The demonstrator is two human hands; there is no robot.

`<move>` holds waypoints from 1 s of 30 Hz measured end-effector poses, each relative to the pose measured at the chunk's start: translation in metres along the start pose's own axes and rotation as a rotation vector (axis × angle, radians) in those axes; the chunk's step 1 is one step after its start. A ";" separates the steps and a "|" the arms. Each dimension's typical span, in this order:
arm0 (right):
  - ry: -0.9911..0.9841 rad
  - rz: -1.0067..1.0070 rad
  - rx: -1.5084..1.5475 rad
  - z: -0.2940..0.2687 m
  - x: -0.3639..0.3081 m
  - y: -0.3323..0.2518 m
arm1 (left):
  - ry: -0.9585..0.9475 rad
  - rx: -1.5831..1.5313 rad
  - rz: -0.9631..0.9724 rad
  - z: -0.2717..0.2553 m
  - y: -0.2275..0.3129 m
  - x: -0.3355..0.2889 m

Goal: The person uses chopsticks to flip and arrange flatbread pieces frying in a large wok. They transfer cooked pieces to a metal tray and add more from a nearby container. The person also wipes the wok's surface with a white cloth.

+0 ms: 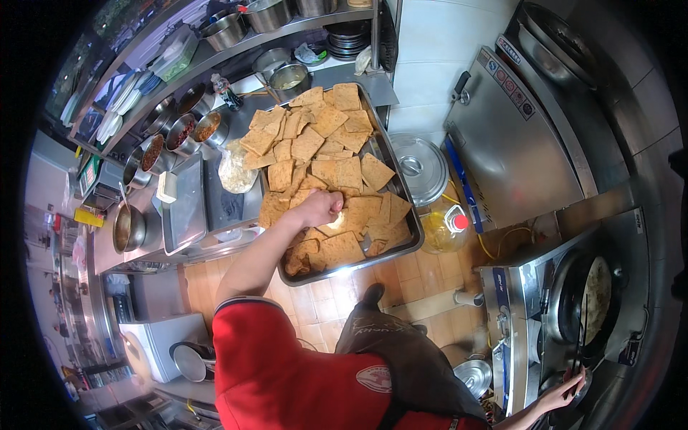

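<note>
My left hand is closed in a fist over a large metal tray. The tray is heaped with flat, browned square pieces of food. Something pale shows just under the fist; whether the fingers hold anything is hidden. At the lower right, my right hand grips long dark chopsticks. Their far ends reach into a round black pan on the stove, where pale food lies.
Pots of red and brown sauces stand left of the tray, near a plastic bag and an empty metal tray. An oil jug and a lidded pot sit to its right. A shelf runs above the counter.
</note>
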State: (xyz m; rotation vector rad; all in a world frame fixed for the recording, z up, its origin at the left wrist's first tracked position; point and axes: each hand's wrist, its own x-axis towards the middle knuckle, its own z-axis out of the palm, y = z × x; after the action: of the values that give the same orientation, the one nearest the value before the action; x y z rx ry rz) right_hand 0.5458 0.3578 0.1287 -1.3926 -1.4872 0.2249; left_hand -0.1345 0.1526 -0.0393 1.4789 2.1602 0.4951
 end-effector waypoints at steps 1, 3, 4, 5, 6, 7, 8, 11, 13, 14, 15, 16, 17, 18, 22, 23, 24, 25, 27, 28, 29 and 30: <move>0.000 0.012 -0.005 -0.001 -0.001 0.000 | -0.003 0.009 0.049 -0.004 0.002 0.001; 0.015 -0.006 -0.006 0.002 -0.003 0.000 | -0.026 -0.034 -0.010 -0.010 0.007 0.003; -0.002 -0.021 0.009 0.010 0.003 0.003 | -0.026 -0.058 -0.067 -0.014 0.011 -0.008; -0.003 -0.051 0.010 0.011 0.003 0.005 | -0.027 -0.072 -0.079 -0.022 0.018 -0.008; -0.001 -0.037 0.006 0.009 0.005 0.006 | -0.028 -0.085 -0.092 -0.032 0.026 -0.010; 0.001 -0.020 0.003 0.006 0.005 0.009 | -0.030 -0.095 -0.106 -0.043 0.036 -0.013; 0.011 -0.002 -0.007 0.002 0.003 0.011 | 0.026 -0.118 -0.082 -0.052 0.044 -0.011; 0.029 0.020 0.028 -0.002 0.004 0.016 | 0.202 -0.180 -0.064 -0.074 0.068 -0.016; 0.009 -0.001 0.014 0.001 0.003 0.014 | 0.276 -0.119 -0.012 -0.075 0.083 -0.020; 0.001 -0.011 0.007 0.001 0.003 0.013 | 0.314 -0.088 0.016 -0.072 0.091 -0.020; 0.007 -0.015 0.018 0.001 0.002 0.018 | 0.249 -0.085 0.081 -0.068 0.097 -0.020; 0.009 -0.020 0.032 0.004 0.002 0.023 | 0.169 -0.144 0.083 -0.059 0.100 -0.021; 0.012 -0.025 0.046 0.005 0.003 0.028 | 0.181 -0.179 0.121 -0.053 0.104 -0.024; 0.000 -0.026 0.038 0.005 0.004 0.031 | 0.192 -0.214 0.159 -0.048 0.107 -0.026; 0.002 -0.014 0.048 0.003 0.003 0.021 | 0.370 0.030 0.038 -0.022 0.062 -0.005; 0.006 -0.016 0.059 0.002 0.004 0.022 | 0.365 0.059 0.012 -0.020 0.055 0.003; 0.011 -0.016 0.068 -0.001 0.004 0.023 | 0.346 0.069 0.047 -0.018 0.049 0.012; 0.019 -0.004 0.058 -0.003 0.005 0.025 | 0.326 0.076 0.088 -0.014 0.048 0.025; 0.016 -0.001 0.050 -0.005 0.002 0.027 | 0.234 0.112 0.084 -0.004 0.049 0.042; 0.022 0.017 0.039 -0.011 0.002 0.033 | 0.183 0.128 0.086 0.004 0.047 0.054; 0.035 0.032 0.061 -0.014 0.001 0.040 | 0.130 0.147 0.092 0.011 0.040 0.061; 0.046 0.099 0.075 -0.016 0.000 0.039 | 0.045 0.214 0.038 0.019 0.031 0.071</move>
State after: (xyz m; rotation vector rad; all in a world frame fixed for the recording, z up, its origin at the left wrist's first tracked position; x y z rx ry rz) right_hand 0.5821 0.3626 0.1077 -1.4041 -1.3603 0.3057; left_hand -0.1219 0.2300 -0.0506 1.6378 2.2825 0.3206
